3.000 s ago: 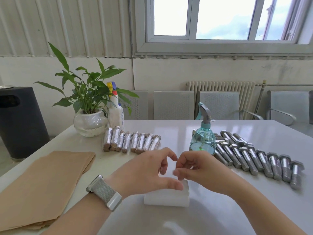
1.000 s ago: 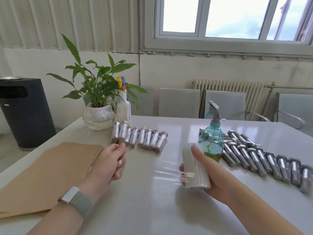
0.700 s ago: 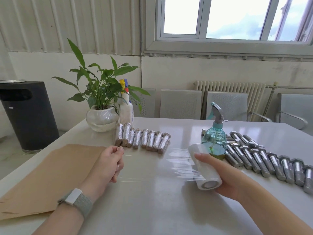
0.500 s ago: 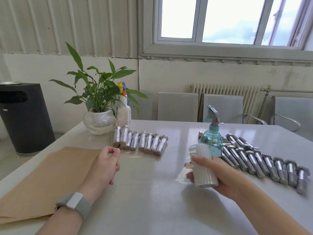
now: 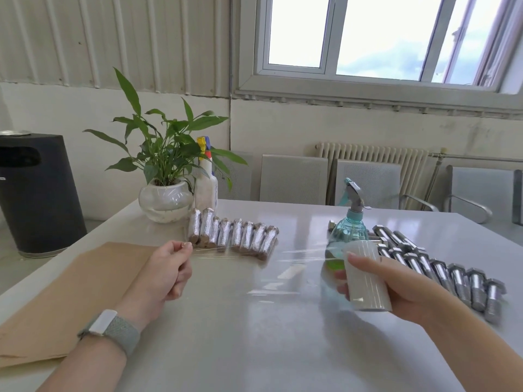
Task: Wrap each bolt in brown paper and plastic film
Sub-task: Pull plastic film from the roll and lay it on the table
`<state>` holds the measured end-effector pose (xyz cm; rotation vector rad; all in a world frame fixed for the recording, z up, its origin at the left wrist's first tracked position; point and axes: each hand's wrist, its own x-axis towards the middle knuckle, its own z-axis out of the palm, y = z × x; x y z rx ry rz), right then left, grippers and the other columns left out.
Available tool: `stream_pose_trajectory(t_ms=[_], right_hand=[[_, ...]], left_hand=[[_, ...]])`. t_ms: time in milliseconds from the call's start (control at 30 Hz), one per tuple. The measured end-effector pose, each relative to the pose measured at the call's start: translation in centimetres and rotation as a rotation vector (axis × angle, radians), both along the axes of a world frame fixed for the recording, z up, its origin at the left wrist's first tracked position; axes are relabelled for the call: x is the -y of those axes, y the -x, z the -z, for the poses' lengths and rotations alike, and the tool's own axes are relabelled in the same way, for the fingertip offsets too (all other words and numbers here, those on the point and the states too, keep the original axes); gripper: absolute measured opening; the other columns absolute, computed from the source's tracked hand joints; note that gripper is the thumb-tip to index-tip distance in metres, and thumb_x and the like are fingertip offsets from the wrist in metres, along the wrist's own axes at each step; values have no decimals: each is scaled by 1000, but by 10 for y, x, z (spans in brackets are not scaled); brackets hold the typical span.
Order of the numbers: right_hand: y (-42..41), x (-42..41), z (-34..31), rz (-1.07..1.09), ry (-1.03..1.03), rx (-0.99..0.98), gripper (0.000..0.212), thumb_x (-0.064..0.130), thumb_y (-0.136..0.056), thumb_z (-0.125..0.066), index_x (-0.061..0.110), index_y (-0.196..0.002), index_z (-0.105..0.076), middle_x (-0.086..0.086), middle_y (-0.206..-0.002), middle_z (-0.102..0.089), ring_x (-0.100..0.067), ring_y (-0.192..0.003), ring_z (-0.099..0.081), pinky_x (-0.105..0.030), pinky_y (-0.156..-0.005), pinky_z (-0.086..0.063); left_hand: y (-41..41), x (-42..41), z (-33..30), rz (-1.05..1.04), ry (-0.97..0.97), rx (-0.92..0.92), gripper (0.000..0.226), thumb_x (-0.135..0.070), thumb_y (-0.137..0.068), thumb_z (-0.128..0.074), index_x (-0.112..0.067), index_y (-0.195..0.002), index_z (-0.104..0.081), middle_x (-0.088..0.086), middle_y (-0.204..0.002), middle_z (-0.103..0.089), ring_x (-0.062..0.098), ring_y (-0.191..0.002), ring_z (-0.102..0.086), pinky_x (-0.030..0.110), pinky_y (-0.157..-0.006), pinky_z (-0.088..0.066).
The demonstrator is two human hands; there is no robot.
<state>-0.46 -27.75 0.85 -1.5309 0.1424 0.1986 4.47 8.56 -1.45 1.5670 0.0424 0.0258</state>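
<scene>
The right hand (image 5: 396,284) grips a white roll of clear plastic film (image 5: 366,275), held nearly upright above the pale grey bench (image 5: 254,335) — fingers wrapped round its far side, thumb across the front. The left hand (image 5: 167,274) is clenched, pinching the free edge of the stretched sheet of film (image 5: 254,267) between thumb and forefinger. The sheet spans the gap between the two hands, just above the bench top, showing only as pale streaks of glare.

A stack of flat brown paper sheets (image 5: 73,301) lies on the bench at the left, partly under the left wrist, which wears a grey woven watch band (image 5: 113,332). Beyond the film, a row of wrapped bolts (image 5: 232,239) lies side by side, shiny with film and with brown paper showing at their ends. On the right, a row of bare steel hex bolts (image 5: 441,273) lies side by side, running from behind the roll toward the bench's right edge. A teal plastic spray bottle (image 5: 349,230) stands just behind the roll, between it and the bare bolts' far end.

At the bench's far left corner stand a green leafy plant in a round white pot (image 5: 165,202) and, just beside it, a white spray bottle with a yellow and blue top (image 5: 206,185). A dark cylindrical bin (image 5: 36,193) stands on the floor to the left.
</scene>
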Motion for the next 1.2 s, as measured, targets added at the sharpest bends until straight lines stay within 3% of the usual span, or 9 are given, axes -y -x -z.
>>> stream_pose_trajectory(t_ms=[133, 233, 367, 467, 533, 700, 933, 1067, 1200], right_hand=[[11, 16, 3, 40, -32, -114, 60, 43, -71, -72, 8, -118, -60, -22, -94, -70, -37, -82, -68, -43, -66, -58], [18, 28, 4, 57, 79, -139, 65, 45, -71, -71, 8, -124, -59, -22, -100, -67, -34, -84, -66, -40, -73, -55], [26, 32, 4, 96, 407, -127, 78, 54, -52, -81, 10, -114, -62, -16, -93, -73, -32, -80, -73, -39, -72, -59], [28, 28, -1, 84, 539, -96, 76, 56, -49, -84, 15, -109, -62, -10, -90, -76, -26, -80, -74, -42, -76, -61], [29, 25, -4, 89, 597, -72, 77, 65, -50, -85, 19, -107, -62, -9, -91, -75, -25, -79, -74, -39, -76, -60], [19, 33, 2, 199, 836, -88, 76, 72, -89, -38, 14, -137, -52, -5, -125, -60, -22, -108, -59, -34, -87, -44], [10, 47, 1, 83, 1347, -189, 72, 72, -92, -29, 17, -134, -47, 2, -97, -56, -12, -81, -60, -27, -64, -52], [10, 52, 2, 81, 1361, -223, 83, 81, -85, -24, 20, -137, -43, 5, -90, -54, -15, -62, -65, -23, -37, -46], [7, 57, 5, 93, 1280, -220, 64, 70, -94, -20, 23, -126, -47, -1, -93, -55, -22, -71, -66, -23, -37, -45]], left_hand=[[3, -3, -2, 56, 129, -102, 20, -17, -103, -45, -12, -83, -41, 0, -45, -32, 10, -26, -23, 8, -39, -15], [2, -11, -2, 71, 23, -160, 17, -18, -103, -46, -12, -87, -43, -1, -44, -34, 11, -27, -27, 8, -38, -17], [-1, -15, 9, -39, -511, -82, 16, -24, -102, -45, -14, -90, -47, 0, -53, -48, 17, -39, -42, 18, -37, -28], [5, -11, 23, -125, -996, 90, 16, -30, -102, -40, -21, -90, -44, 4, -81, -57, 28, -76, -56, 33, -61, -39], [13, -3, 31, -152, -1223, 155, 15, -34, -103, -29, -26, -96, -38, 0, -81, -56, 29, -79, -57, 33, -63, -38], [27, 9, 33, -204, -1652, 254, 18, -31, -103, -25, -29, -115, -38, -3, -89, -71, 18, -88, -70, 28, -59, -37], [25, 4, 42, -242, -1567, 282, 21, -39, -102, -23, -30, -109, -40, -4, -98, -64, 21, -93, -68, 30, -63, -41], [24, 4, 41, -248, -1434, 246, 17, -41, -101, -24, -30, -97, -36, -7, -98, -60, 23, -94, -64, 31, -69, -44], [25, 5, 39, -246, -1389, 237, 18, -41, -101, -25, -30, -96, -38, -7, -96, -61, 24, -92, -63, 32, -72, -49]])
